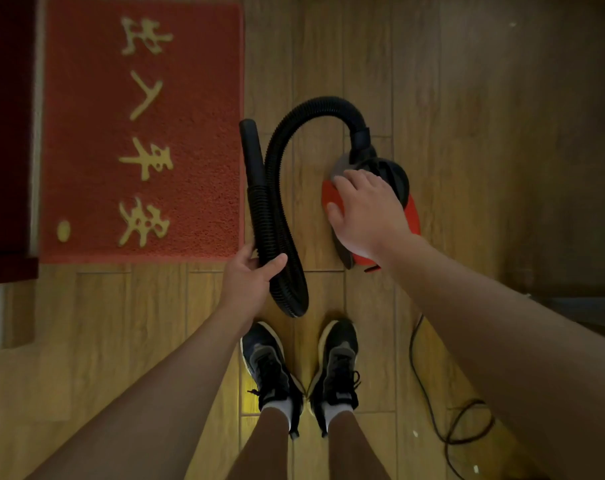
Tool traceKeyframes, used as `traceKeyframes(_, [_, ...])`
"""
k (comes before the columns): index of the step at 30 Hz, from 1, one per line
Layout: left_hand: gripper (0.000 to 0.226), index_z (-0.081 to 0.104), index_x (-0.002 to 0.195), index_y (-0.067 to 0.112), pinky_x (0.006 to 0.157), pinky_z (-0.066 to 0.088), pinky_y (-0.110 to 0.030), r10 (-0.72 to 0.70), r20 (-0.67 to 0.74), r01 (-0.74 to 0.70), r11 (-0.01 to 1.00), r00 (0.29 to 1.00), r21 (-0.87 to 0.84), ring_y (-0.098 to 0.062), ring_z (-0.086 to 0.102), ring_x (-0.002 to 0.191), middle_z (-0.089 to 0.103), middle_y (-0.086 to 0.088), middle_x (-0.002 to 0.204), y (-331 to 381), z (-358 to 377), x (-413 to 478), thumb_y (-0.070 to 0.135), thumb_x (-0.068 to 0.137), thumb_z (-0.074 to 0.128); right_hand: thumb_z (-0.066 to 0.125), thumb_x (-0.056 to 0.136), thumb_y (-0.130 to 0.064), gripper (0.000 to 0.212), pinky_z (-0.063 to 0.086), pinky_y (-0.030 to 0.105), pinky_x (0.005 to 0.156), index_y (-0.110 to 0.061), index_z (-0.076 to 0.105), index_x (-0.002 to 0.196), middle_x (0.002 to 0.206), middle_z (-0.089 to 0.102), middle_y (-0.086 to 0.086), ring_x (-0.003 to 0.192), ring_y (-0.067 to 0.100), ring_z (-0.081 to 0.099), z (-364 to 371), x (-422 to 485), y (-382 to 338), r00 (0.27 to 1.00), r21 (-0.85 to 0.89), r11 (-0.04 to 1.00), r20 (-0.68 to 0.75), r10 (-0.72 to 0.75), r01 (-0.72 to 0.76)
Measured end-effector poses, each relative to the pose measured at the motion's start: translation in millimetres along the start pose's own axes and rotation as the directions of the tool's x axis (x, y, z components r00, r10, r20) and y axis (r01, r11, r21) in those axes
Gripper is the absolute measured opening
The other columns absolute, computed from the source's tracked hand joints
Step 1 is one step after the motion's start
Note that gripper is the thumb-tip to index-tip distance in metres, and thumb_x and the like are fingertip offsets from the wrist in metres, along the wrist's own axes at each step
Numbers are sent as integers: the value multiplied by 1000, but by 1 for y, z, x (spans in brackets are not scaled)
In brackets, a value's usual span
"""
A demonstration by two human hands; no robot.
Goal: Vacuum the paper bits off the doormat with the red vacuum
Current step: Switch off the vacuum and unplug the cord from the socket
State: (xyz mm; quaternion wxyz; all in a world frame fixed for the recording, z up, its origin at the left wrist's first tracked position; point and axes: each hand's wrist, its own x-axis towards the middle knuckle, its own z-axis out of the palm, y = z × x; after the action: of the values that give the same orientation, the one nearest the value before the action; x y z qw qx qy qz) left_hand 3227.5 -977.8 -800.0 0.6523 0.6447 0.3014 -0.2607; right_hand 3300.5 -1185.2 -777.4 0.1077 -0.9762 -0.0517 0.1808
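Hose (328, 105) gripped in the left hand (250, 271), the right hand (363, 209) cups the red vacuum (331, 195) beside the doormat (197, 133).

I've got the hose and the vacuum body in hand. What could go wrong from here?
The power cord lies looped on the floor near the right shoe; a step back could snag it.
The left hand grips the hose well behind the nozzle, so the tip may wander off the doormat.
Tugging the hose could tip the red vacuum if the right hand lets go.
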Motion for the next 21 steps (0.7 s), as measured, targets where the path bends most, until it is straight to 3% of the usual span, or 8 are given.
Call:
traceKeyframes(4, [37,66,120,34,98,57,-43,28,-11,-28,1000,1000,-5,-9,73,97,77,7,106,6,-6,1,14,91,74,38,101,-39,48,29,49,119,-12,51,139,145,51,9,140,29,40,-6,5,-3,1000,7,1000,0,-19,19])
traceKeyframes(7, [43,64,131,26,97,57,-41,48,-26,-48,999,999,-13,-9,73,99,77,6,108,6,-9,6,14,91,74,36,101,-40,48,32,49,117,-12,51,137,144,51,9,139,29,41,-7,11,-4,1000,-4,1000,3,-31,31])
traceKeyframes(12, [52,57,140,21,72,53,-9,69,-90,-68,998,994,15,2,71,91,74,7,111,3,-9,9,14,92,74,36,101,-41,50,31,48,118,-12,49,141,146,50,9,140,29,40,-5,13,-4,999,-10,999,15,-37,37])
traceKeyframes(21, [48,57,140,26,86,52,-19,126,-90,-113,985,988,133,-6,68,109,71,9,119,-4,-11,13,22,94,71,38,101,-39,50,32,47,117,-11,50,140,145,51,9,139,29,41,3,12,3,999,6,1000,30,-22,22])
